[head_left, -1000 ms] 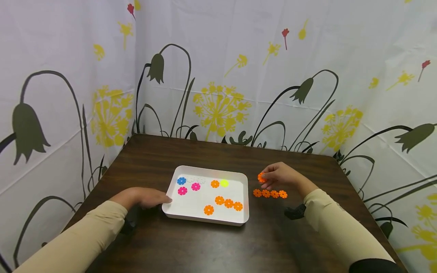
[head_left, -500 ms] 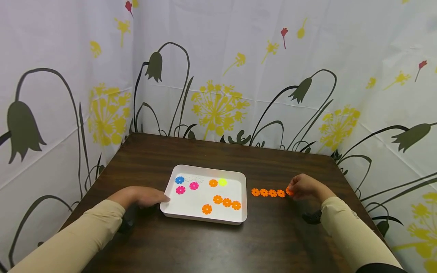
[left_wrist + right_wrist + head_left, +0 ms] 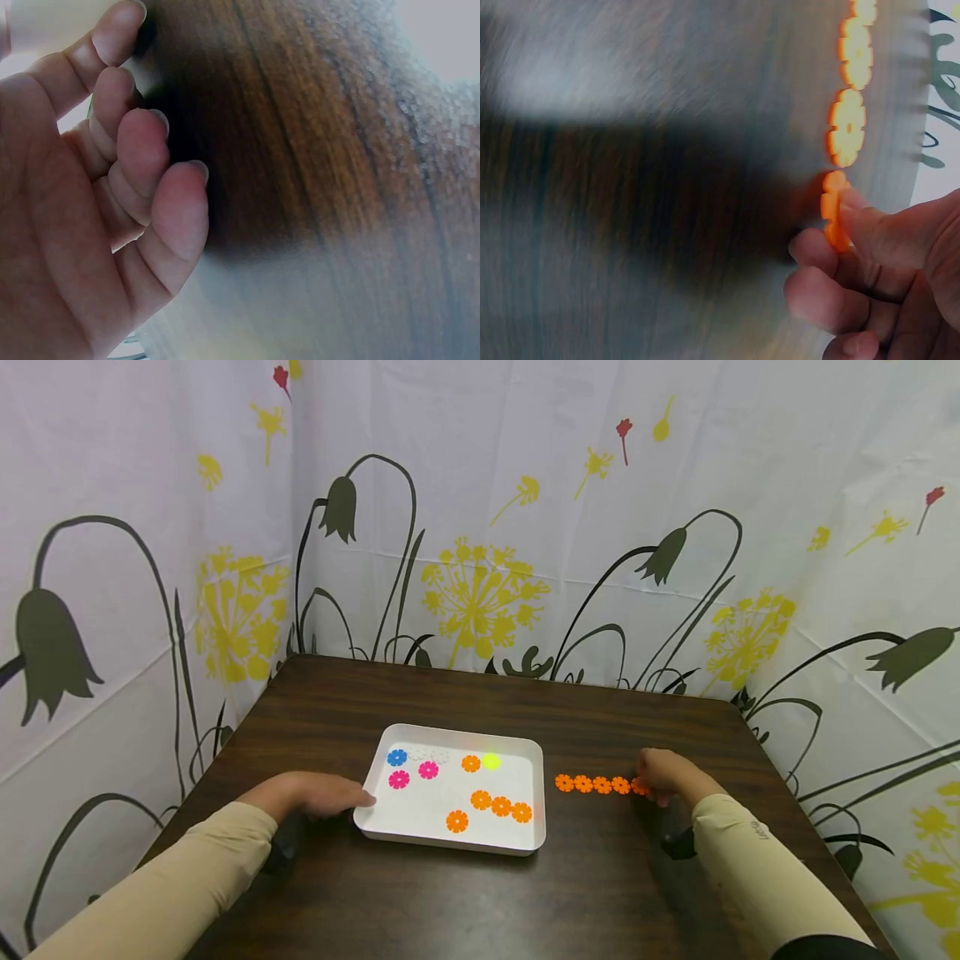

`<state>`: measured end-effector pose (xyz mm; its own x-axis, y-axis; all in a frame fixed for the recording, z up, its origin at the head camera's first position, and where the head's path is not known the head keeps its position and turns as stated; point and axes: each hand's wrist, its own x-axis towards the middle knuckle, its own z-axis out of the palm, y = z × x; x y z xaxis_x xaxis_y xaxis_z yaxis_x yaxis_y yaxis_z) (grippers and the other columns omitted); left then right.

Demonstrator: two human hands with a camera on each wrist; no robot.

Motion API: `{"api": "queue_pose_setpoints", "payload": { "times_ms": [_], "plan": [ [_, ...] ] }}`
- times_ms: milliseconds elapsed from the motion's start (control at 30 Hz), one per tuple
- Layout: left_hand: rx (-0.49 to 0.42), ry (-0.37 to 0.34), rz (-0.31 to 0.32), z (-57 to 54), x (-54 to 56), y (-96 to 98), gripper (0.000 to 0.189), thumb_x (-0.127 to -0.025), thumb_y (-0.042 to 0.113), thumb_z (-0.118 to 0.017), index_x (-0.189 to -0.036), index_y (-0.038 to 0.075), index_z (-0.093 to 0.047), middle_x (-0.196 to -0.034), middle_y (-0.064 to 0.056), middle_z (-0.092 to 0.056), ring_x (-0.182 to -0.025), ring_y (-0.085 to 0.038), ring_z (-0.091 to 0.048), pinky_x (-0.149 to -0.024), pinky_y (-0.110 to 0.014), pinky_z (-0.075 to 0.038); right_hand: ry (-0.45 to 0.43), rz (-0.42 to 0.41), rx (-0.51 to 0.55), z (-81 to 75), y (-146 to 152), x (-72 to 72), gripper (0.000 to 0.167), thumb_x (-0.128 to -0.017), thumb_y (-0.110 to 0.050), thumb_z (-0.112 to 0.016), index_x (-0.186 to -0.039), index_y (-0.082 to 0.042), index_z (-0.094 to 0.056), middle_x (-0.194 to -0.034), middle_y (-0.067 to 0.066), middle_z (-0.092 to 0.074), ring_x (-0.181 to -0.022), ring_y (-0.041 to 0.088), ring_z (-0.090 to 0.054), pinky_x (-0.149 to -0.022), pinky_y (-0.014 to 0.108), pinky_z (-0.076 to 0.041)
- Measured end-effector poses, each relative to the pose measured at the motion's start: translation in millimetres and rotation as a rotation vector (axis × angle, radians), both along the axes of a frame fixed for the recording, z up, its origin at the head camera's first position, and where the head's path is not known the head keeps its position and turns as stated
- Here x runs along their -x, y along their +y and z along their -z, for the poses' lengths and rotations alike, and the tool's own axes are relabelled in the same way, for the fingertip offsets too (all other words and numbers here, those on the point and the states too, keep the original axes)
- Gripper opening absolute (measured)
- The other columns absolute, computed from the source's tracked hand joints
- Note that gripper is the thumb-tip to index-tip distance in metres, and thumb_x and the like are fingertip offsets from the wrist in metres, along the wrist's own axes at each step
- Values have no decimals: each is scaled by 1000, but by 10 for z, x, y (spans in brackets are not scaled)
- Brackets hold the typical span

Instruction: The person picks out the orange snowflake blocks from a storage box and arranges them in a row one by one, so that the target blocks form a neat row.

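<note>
My right hand pinches an orange notched flower-shaped disc between thumb and fingers, low over the table. The disc stands at the right end of a row of several matching orange discs, tilted on edge in the right wrist view. My left hand holds the front left corner of a white tray, a digit over its rim. In the left wrist view, the other fingers are bent beside the dark tabletop.
Inside the tray lie several orange discs, a yellow one, a blue one, two pink ones and pale clear ones. A flower-print curtain hangs behind the brown table.
My right hand has carried the orange disc from above the row to its right end and lowered it there. The left hand stays at the tray's corner.
</note>
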<state>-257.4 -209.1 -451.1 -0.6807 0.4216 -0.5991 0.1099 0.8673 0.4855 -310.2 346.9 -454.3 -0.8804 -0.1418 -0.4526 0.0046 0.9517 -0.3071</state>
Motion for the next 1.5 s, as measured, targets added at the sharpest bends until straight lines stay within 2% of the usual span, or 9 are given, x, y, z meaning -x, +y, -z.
{"api": "queue_pose_setpoints", "payload": {
  "times_ms": [233, 400, 533, 633, 733, 933, 1067, 1233, 1500],
  "plan": [
    [-4, 1, 1, 7, -8, 0, 61, -99, 45, -47, -138, -2, -49, -125, -18, -57, -111, -34, -54, -101, -59, -42, 16, -78, -159, 32, -15, 51, 11, -97, -15, -60, -97, -6, -53, -68, 7, -63, -52, 19, -63, -62, 34, -53],
    [3, 5, -6, 5, -10, -1, 61, -99, 46, -48, -138, -2, -49, -128, -19, -56, -112, -36, -54, -101, -59, -43, -14, -108, -197, -24, -69, 56, 7, -98, -11, -56, -102, -5, -57, -72, 6, -62, -56, 19, -63, -63, 36, -53],
    [6, 5, -6, -11, -13, 1, 62, -99, 46, -47, -139, -2, -49, -128, -19, -56, -113, -36, -54, -102, -59, -42, 53, -122, -185, -141, -168, 57, 17, -98, -17, -57, -109, -3, -60, -84, 7, -64, -63, 18, -62, -61, 36, -52],
    [7, 2, -6, -15, -15, -5, 62, -99, 46, -47, -138, -2, -49, -127, -18, -56, -112, -35, -54, -102, -59, -42, 107, -125, -112, -240, -332, 80, 22, -99, -25, -57, -105, -4, -61, -87, 11, -65, -66, 22, -62, -60, 34, -50],
    [9, 4, -6, -13, -17, -12, 63, -99, 47, -47, -139, -2, -48, -128, -19, -56, -113, -36, -54, -103, -59, -42, 99, -124, 29, -340, -544, 114, 26, -100, -29, -56, -101, -4, -62, -83, 14, -65, -67, 27, -64, -57, 32, -50],
    [-1, 5, 0, -15, -20, -10, 59, -99, 46, -48, -137, 0, -50, -122, -16, -57, -109, -33, -54, -102, -57, -43, -12, -50, 394, -478, -969, 149, 26, -98, -28, -60, -105, -3, -64, -88, 18, -63, -70, 26, -58, -65, 39, -54],
    [-5, -3, -1, -14, -20, -3, 59, -99, 46, -48, -137, 1, -50, -121, -15, -57, -109, -33, -54, -100, -57, -44, -76, -33, 474, -521, -1316, 114, 25, -96, -25, -64, -108, -3, -66, -95, 17, -65, -74, 24, -58, -68, 36, -55],
    [-12, 1, 10, -4, -16, -13, 57, -100, 44, -47, -137, 0, -50, -122, -15, -57, -111, -34, -53, -102, -58, -42, -85, -98, 301, -495, -1760, 58, 20, -90, -25, -71, -101, -9, -66, -94, 12, -66, -65, 22, -56, -63, 33, -54],
    [-28, 3, 15, 3, -26, -19, 57, -100, 43, -47, -137, 0, -50, -121, -14, -56, -112, -33, -51, -105, -58, -39, -14, -378, -122, -235, -2194, -119, 26, -82, -36, -79, -92, -20, -61, -85, -2, -59, -66, 16, -57, -61, 27, -48]
  ]
}}
